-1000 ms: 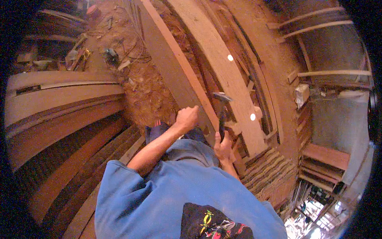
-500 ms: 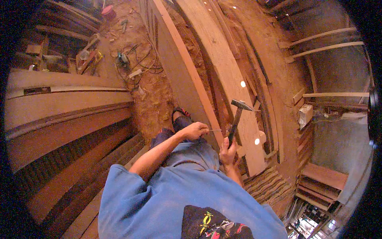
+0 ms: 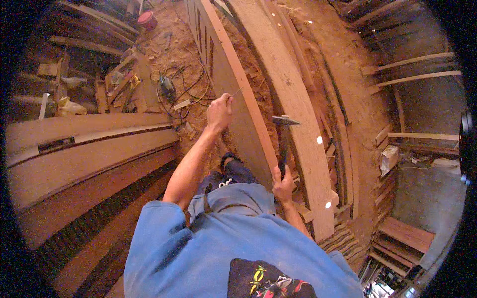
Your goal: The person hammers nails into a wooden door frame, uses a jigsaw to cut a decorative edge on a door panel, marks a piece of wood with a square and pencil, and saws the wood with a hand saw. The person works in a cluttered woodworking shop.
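My left hand (image 3: 220, 113) is closed in a pinch, with a thin nail-like metal piece (image 3: 238, 93) sticking out of its fingers. The tip of that piece shows against the edge of a long reddish-brown wooden panel (image 3: 247, 89), which stands on its side ahead of me; whether it touches the wood I cannot tell. My right hand (image 3: 283, 185) is wrapped round the dark handle of a hammer (image 3: 283, 144). The hammer stands head up, near the close end of the panel's edge.
A wide, pale plank (image 3: 278, 64) runs along the panel's right side. Stacked boards (image 3: 89, 154) fill the left. A corded power tool (image 3: 167, 88) and loose cables lie on the dusty floor, with a red container (image 3: 147, 20) farther off. Wavy-edged pieces (image 3: 343, 243) lie at lower right.
My left hand has reached forward and left along the panel with the thin metal piece. The hammer in my right hand has shifted slightly left and stands more upright.
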### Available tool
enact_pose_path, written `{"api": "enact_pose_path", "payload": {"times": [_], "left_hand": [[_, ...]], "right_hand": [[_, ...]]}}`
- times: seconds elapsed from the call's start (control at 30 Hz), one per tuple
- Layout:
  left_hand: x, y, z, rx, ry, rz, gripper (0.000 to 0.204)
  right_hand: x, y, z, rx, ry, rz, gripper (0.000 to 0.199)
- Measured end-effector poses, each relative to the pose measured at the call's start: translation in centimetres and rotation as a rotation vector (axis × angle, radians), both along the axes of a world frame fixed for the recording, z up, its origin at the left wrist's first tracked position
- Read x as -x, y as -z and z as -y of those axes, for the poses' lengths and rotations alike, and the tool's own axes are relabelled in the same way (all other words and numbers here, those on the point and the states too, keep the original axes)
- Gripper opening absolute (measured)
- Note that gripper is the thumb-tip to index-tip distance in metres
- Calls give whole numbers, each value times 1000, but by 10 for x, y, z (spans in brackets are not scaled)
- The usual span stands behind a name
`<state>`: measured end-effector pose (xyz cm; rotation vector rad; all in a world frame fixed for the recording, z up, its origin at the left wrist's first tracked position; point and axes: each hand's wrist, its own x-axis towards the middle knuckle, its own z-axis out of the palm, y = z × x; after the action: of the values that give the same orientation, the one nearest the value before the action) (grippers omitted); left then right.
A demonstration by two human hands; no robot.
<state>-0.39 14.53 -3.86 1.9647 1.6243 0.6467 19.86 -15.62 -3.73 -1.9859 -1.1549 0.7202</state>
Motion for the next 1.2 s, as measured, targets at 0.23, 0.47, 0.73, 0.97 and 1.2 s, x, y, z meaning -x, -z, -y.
{"api": "enact_pose_path", "payload": {"times": [0.23,0.47,0.73,0.97,1.2], "left_hand": [[8,-15,-49,107,127,-159,19],[11,-10,-74,3,301,-126,12],[22,-1,-85,97,419,-180,12],[22,-4,-99,189,472,-233,12],[23,-6,-100,184,482,-149,13]], "right_hand": [[13,-30,-82,155,-24,-1,58],[14,-74,-154,290,-100,-16,80],[17,-89,-209,256,-141,-5,72],[26,-78,-221,143,-103,59,69],[34,-66,-222,444,-161,319,55]]}}
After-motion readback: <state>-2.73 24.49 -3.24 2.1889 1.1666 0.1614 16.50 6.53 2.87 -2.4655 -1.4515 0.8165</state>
